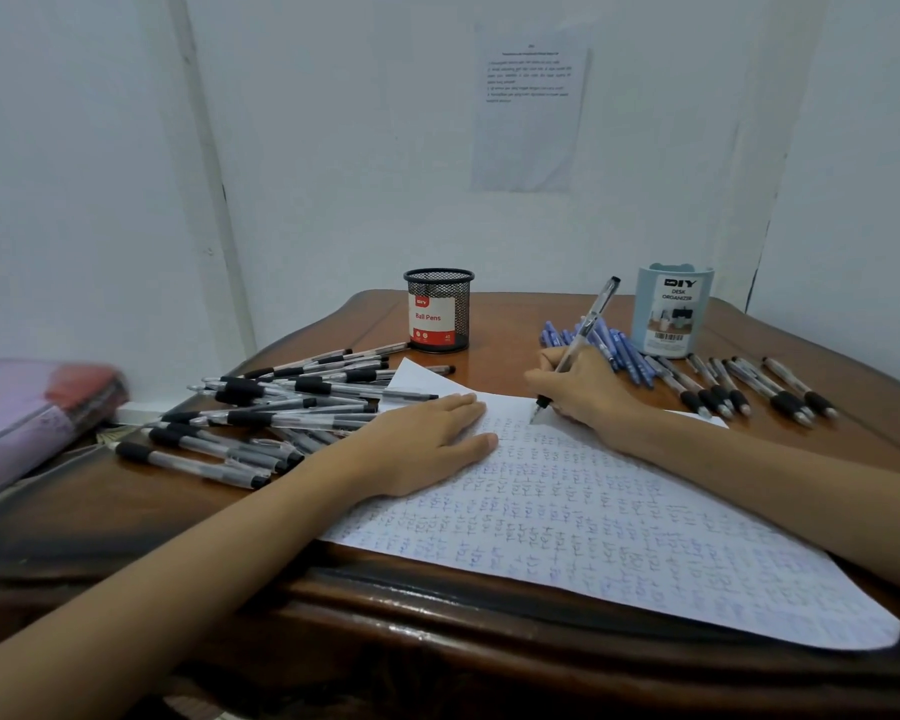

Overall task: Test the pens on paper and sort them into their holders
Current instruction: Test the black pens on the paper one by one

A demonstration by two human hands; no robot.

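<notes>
well, from my seat i see a dark wooden surface [126, 517] set into a pale corner of the room, with white walls behind and a printed sheet [528, 111] stuck to the back wall. at far left a purple and red bundle [27, 407] lies beyond the surface's left edge. next comes a loose heap of black pens [281, 402], criss-crossed and reaching toward the black mesh holder [439, 310] labelled ball pens, which stands upright near the back edge. the left grip [427, 444] lies flat and open, fingers straight, pressing on the paper [619, 522] just beside that heap. the paper is covered in small blue marks, runs toward the front right and overhangs the near edge. the right grip [583, 387] is closed round a clear pen [585, 324], tip on the paper's upper part, barrel tilted toward the back right. just behind it lie blue pens [624, 350], beside the foot of the pale blue organizer [674, 309]. right of that, a row of dark-tipped pens [749, 387] lies near the right edge. bare wood shows between the two holders and at the near left corner.
</notes>
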